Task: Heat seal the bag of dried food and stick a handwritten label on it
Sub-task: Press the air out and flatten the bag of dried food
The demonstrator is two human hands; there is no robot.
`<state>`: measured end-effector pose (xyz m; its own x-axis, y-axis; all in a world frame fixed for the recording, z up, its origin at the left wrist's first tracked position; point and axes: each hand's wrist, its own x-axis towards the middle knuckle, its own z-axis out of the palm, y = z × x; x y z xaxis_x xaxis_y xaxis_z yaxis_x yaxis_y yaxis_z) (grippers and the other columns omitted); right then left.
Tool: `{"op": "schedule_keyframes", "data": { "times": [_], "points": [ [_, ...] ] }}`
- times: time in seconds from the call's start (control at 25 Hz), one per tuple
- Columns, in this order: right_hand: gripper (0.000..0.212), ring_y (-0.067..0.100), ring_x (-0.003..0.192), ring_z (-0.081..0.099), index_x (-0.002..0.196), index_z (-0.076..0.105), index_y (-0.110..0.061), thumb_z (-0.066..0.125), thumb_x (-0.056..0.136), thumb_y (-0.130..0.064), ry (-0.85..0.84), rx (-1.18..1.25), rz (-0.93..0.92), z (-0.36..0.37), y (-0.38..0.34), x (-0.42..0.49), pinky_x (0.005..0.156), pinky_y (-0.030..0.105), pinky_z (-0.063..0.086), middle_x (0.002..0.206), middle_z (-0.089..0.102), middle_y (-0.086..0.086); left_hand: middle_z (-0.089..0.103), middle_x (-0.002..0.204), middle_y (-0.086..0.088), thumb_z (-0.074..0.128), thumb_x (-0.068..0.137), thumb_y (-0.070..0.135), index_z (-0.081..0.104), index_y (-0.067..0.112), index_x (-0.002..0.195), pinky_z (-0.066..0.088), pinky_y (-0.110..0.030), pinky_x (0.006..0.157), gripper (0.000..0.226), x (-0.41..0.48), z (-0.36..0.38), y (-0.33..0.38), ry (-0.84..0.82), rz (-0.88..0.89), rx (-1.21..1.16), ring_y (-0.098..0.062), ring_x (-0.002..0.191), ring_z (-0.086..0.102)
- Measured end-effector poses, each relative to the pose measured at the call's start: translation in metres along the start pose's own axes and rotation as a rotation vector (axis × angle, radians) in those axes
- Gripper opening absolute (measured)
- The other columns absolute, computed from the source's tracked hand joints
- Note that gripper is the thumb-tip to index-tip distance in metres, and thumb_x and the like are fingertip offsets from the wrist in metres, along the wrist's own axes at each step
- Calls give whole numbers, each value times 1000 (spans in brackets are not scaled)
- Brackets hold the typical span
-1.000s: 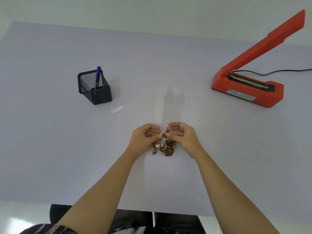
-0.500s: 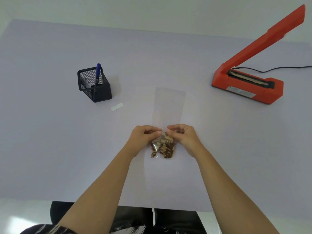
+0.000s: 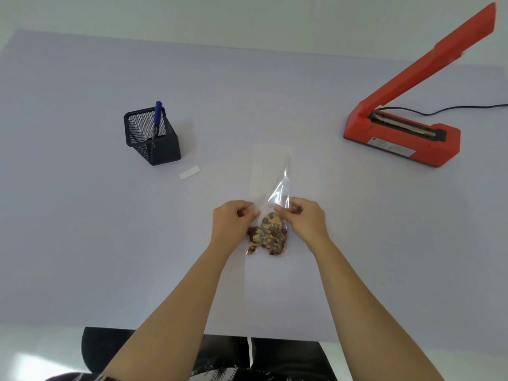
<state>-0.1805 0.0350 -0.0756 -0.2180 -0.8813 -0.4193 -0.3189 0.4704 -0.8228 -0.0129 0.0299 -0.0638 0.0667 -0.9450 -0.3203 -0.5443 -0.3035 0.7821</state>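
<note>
A long clear plastic bag (image 3: 270, 171) lies on the table in front of me, with brown dried food (image 3: 268, 236) bunched at its near end. My left hand (image 3: 233, 222) pinches the bag's left edge just above the food. My right hand (image 3: 305, 220) pinches the right edge and lifts it, so the empty upper part twists and glints. An orange heat sealer (image 3: 401, 136) stands at the right with its arm raised. A small white label (image 3: 189, 172) lies flat left of the bag. A blue pen (image 3: 156, 119) stands in a black mesh holder (image 3: 152, 138).
The sealer's black cord (image 3: 445, 110) runs off to the right edge. The pale table's near edge (image 3: 165, 329) is just above my lap. Bare tabletop lies between the bag and the sealer.
The bag's upper part unfolded away from me and lay flat; now its right side is lifted and twisted. Both hands stayed at the bag's neck above the food.
</note>
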Motion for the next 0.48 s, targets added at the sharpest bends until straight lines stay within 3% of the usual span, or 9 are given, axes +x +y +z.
{"op": "schedule_keyframes", "data": {
  "times": [0.16, 0.28, 0.36, 0.48],
  "points": [
    [29, 13, 77, 60, 108, 60, -13, 69, 82, -22, 93, -103, -36, 1, -5, -1, 79, 26, 47, 71, 63, -6, 53, 68, 3, 71, 80, 16, 45, 15, 116, 41, -14, 57, 45, 3, 3, 5, 5, -60, -24, -9, 64, 54],
    [28, 13, 77, 57, 107, 55, -11, 67, 83, -17, 131, -249, -115, 7, -7, -6, 74, 25, 45, 77, 59, -6, 48, 81, 0, 72, 77, 14, 38, 10, 116, 39, -26, 65, 51, -1, 8, 3, 60, -38, 78, -19, 75, 51],
    [33, 14, 85, 52, 108, 52, -11, 68, 80, -17, 164, -338, -211, 6, -7, -7, 75, 27, 44, 93, 51, -4, 45, 94, -1, 69, 78, 10, 42, 8, 111, 36, -26, 71, 42, -2, 10, 0, 61, 94, 150, -20, 84, 48],
    [22, 16, 86, 52, 102, 58, -11, 64, 81, -8, 47, -457, -434, 1, -11, -1, 75, 30, 47, 93, 54, 1, 58, 94, -10, 61, 82, 0, 60, 4, 99, 40, -27, 71, 18, 5, 11, -1, -53, 418, 318, -27, 87, 54]
  ]
}}
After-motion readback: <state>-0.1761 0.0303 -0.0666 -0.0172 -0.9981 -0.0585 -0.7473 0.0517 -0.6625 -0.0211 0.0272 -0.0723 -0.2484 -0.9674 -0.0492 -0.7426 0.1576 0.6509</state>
